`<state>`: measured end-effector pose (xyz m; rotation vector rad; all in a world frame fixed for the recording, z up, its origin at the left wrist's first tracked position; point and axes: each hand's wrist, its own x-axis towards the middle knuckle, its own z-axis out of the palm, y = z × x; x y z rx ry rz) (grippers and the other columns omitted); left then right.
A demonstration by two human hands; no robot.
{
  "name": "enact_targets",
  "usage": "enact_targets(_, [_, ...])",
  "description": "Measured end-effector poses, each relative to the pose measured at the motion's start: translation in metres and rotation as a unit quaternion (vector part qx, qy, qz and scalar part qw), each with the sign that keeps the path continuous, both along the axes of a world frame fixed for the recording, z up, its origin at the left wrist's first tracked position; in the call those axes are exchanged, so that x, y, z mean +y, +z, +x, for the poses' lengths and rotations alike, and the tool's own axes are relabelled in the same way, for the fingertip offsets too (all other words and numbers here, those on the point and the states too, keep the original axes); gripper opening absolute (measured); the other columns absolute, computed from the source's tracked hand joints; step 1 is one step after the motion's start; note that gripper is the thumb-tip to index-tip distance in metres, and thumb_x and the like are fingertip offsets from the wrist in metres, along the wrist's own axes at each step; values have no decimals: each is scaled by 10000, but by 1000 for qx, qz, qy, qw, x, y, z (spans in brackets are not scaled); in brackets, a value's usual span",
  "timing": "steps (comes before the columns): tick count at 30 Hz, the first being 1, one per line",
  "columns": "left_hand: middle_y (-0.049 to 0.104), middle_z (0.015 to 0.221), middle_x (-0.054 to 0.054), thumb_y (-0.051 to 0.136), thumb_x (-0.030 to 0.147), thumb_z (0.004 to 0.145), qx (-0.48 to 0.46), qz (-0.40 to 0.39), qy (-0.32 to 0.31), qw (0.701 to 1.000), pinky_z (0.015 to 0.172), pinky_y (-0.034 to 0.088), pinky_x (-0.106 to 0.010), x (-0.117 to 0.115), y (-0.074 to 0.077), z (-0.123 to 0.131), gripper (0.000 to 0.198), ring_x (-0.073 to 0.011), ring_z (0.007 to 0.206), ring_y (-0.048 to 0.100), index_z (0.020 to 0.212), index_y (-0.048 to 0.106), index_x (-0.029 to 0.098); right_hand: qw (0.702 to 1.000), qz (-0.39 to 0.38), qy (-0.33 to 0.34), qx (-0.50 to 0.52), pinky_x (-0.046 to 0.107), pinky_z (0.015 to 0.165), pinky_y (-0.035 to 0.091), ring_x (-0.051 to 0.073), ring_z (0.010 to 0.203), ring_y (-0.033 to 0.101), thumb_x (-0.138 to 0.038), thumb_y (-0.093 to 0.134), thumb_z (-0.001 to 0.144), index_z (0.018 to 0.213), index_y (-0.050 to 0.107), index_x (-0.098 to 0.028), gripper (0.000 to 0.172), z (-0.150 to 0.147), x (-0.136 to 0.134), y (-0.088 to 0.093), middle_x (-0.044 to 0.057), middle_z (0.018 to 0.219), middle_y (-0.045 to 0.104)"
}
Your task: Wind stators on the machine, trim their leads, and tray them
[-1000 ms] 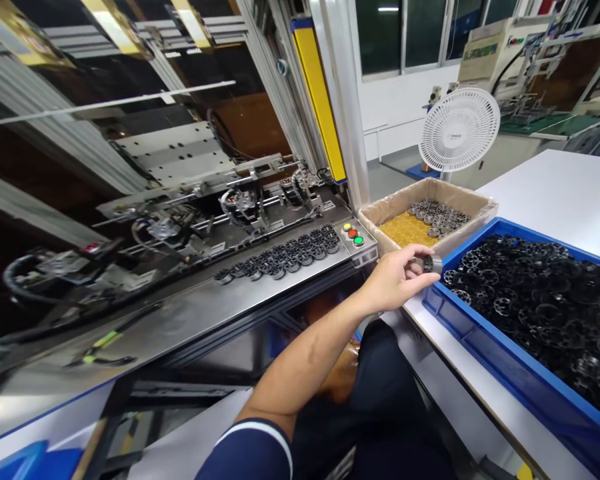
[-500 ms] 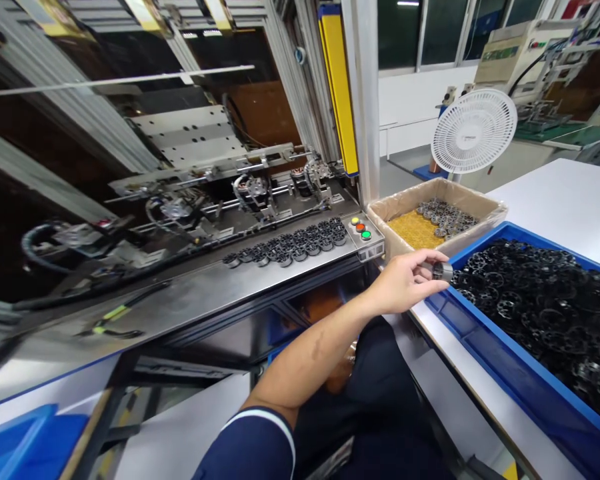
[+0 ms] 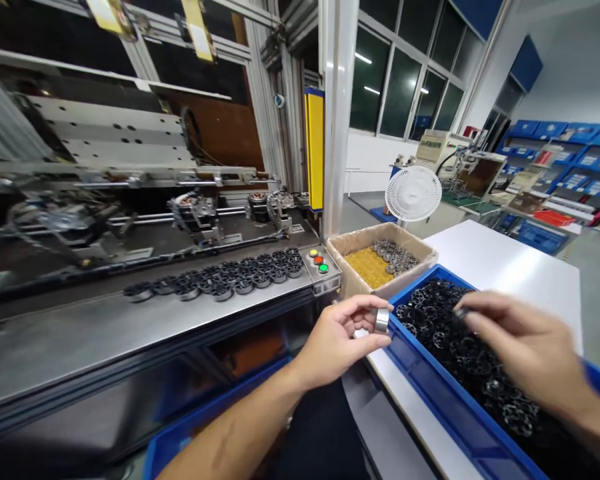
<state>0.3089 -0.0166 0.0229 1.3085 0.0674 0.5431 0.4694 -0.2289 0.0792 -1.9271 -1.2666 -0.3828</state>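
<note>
My left hand grips a short silvery metal ring between thumb and fingers, beside the near left rim of the blue bin. Inside that bin lies a heap of black spoked plastic parts. Over the heap, my right hand is smeared by motion, thumb and fingers pinched on a small black part. Its exact kind is too blurred to make out. Several black rings with metal rims stand in rows on the steel ledge to the left.
A lined carton holding metal rings on yellow material stands behind the bin. A button box ends the ledge. The machine with its fixtures and yellow bar rises behind. A white fan and white table are farther right.
My view has swung up and to the right. The right hand has come into view over the blue bin, pinching a small black part. The left hand still holds the metal ring.
</note>
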Motion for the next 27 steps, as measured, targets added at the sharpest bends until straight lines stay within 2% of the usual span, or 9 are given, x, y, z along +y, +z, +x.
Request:
enact_targets(3, [751, 985, -79, 859, 134, 672, 21, -26, -46, 998, 776, 577, -263, -18, -2, 2, 426, -156, 832, 696, 1078, 733, 160, 993, 46, 98, 36, 283, 692, 581, 179, 806, 677, -237, 615, 934, 934, 679, -199, 75, -5, 15, -34, 59, 901, 696])
enact_targets(5, [761, 975, -78, 864, 127, 663, 35, -58, -85, 994, 774, 589, -270, -30, -8, 8, 429, -159, 820, 710, 1073, 742, 165, 984, 83, 154, 30, 302, 704, 569, 179, 832, 646, -141, 590, 915, 987, 646, -201, 108, -10, 14, -55, 62, 909, 650])
enact_targets(7, [775, 986, -72, 890, 104, 618, 40, -96, -110, 988, 786, 595, -265, -42, -15, 16, 444, -161, 829, 725, 1035, 753, 172, 976, 97, 195, 10, 318, 707, 558, 177, 828, 615, -98, 580, 894, 1052, 622, -202, 194, -13, 10, -65, 57, 903, 612])
enact_targets(10, [793, 959, -50, 930, 54, 519, 31, -137, -119, 983, 775, 585, -221, -56, -26, 29, 524, -147, 834, 731, 998, 763, 182, 971, 104, 216, -12, 329, 695, 552, 184, 830, 600, -73, 555, 886, 1117, 612, -203, 271, -13, 4, -66, 63, 910, 600])
enact_targets(13, [793, 865, -29, 929, 27, 505, 15, -153, -134, 979, 756, 577, -201, -64, -31, 38, 529, -131, 789, 725, 987, 767, 173, 973, 106, 205, -32, 342, 692, 552, 197, 852, 601, -73, 549, 891, 1146, 630, -217, 304, -12, 2, -64, 77, 940, 604])
enact_targets(17, [788, 861, -25, 909, 2, 524, -27, -164, -134, 977, 746, 575, -208, -68, -31, 43, 487, -131, 781, 725, 957, 764, 169, 973, 112, 197, -51, 355, 698, 551, 197, 839, 603, -45, 558, 872, 1182, 639, -237, 373, -11, 1, -62, 66, 915, 617])
enact_targets(22, [793, 850, -22, 886, -26, 544, -38, -143, -100, 984, 737, 567, -197, -66, -31, 40, 484, -128, 781, 726, 968, 767, 176, 962, 99, 241, -83, 426, 733, 580, 242, 905, 628, -80, 584, 823, 1328, 551, -194, 519, -10, 3, -57, 115, 1009, 638])
enact_targets(24, [797, 858, -20, 884, -33, 541, -31, -145, -94, 985, 739, 567, -192, -64, -30, 37, 488, -126, 788, 728, 965, 769, 180, 960, 84, 247, -105, 438, 748, 592, 254, 932, 631, -123, 618, 829, 1353, 526, -167, 534, -9, 4, -57, 133, 1041, 638])
enact_targets(27, [800, 850, -13, 903, -28, 506, -9, -159, -104, 982, 747, 570, -186, -63, -30, 35, 511, -124, 791, 734, 951, 769, 185, 956, 83, 235, -154, 407, 755, 599, 234, 923, 631, -84, 637, 841, 1334, 546, -143, 504, -8, 4, -59, 133, 1024, 646])
